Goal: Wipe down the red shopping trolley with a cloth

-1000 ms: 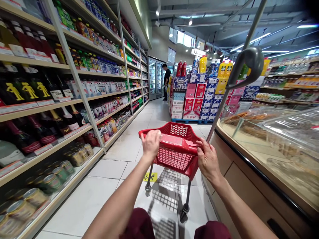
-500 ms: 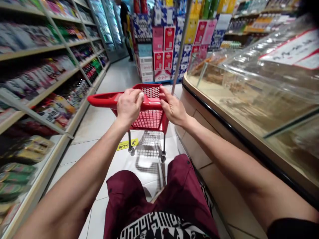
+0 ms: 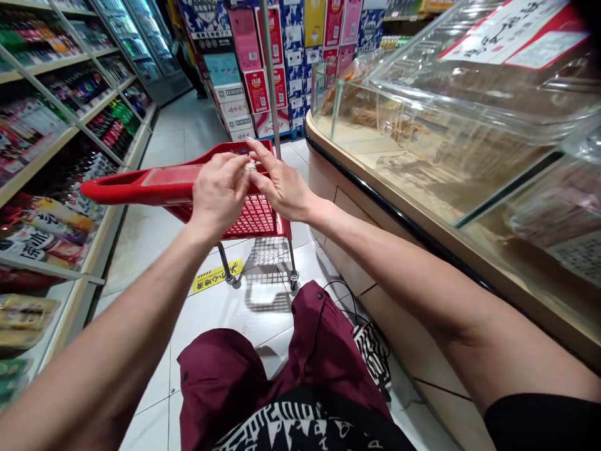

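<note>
My left hand (image 3: 220, 188) is above the handle bar of a red shopping cart (image 3: 136, 185), fingers pinched around a small crumpled whitish thing (image 3: 251, 164). I cannot make out what it is. Close against it on the right, my right hand (image 3: 284, 188) has its index finger stretched out and its thumb apart, pointing at the whitish thing. Whether the right fingertips touch it is unclear. Both hands hide part of the cart's handle and basket. The cart stands on wheels in front of my knees, angled to the left.
Shelves of packaged goods (image 3: 70, 131) line the left side. A glass-walled display counter (image 3: 357, 169) with a black edge runs along the right. Ahead are stacked drink cartons (image 3: 258, 88), a metal pole (image 3: 270, 69) and a person's legs (image 3: 190, 72). A yellow floor sticker (image 3: 216, 275) lies beneath the cart.
My hands have come together, the right one moving off the cart's edge toward the left. The cart and surroundings have shifted left in view.
</note>
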The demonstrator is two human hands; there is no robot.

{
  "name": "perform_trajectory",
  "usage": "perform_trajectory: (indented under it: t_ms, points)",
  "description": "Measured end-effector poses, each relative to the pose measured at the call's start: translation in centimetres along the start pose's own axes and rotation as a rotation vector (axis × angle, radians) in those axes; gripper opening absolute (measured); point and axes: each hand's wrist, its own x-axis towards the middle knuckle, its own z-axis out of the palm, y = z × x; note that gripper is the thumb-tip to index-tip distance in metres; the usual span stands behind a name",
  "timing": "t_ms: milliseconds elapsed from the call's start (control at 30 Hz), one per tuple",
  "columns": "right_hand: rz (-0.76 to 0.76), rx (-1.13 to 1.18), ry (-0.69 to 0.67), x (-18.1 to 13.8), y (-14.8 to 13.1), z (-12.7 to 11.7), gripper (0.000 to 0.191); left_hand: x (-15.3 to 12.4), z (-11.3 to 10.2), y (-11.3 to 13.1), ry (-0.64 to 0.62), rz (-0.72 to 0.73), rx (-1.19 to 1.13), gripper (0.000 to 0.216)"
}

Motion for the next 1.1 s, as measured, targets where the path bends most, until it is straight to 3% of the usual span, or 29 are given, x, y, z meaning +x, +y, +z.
perform_trajectory:
  t_ms: [200,400,533,700,800,867,967,1033,1100]
  points:
    - [-0.019,-0.033,-0.013,-0.1,0.3,-0.2,0.068,0.2,-1.0,-1.3,0.119,-0.178,0.007,0.032]
    - [-0.023,-0.140,-0.007,-0.3,0.4,0.0,0.066,0.3,0.1,0.5,-0.029,-0.076,-0.040,0.047]
    - [-0.016,-0.020,0.000,-0.6,0.1,-0.2,0.060,0.6,0.1,0.3,0.066,-0.214,-0.003,0.040]
    - [0.119,0.118,0.172,-1.3,-1.3,0.3,0.052,-0.3,-0.1,-0.6,0.030,-0.022,0.023,0.031]
    - [0.254,0.189,0.286,-1.7,-2.1,0.9,0.051,-0.9,-0.8,-1.9,0.108,-0.164,0.128,0.029]
    - [0.330,0.215,0.332,-1.7,-2.4,1.3,0.051,-1.1,-0.6,-1.4,0.210,-0.270,0.153,0.029]
    - [0.369,0.156,0.356,-1.8,-2.7,1.6,0.052,-1.0,0.7,1.2,0.089,-0.009,0.061,0.026]
    - [0.353,0.099,0.352,-1.9,-2.6,1.5,0.053,-0.9,1.2,1.9,0.074,0.037,0.055,0.025]
    - [0.337,0.064,0.340,-2.0,-2.4,1.2,0.054,-1.2,0.6,0.7,0.068,-0.010,0.086,0.025]
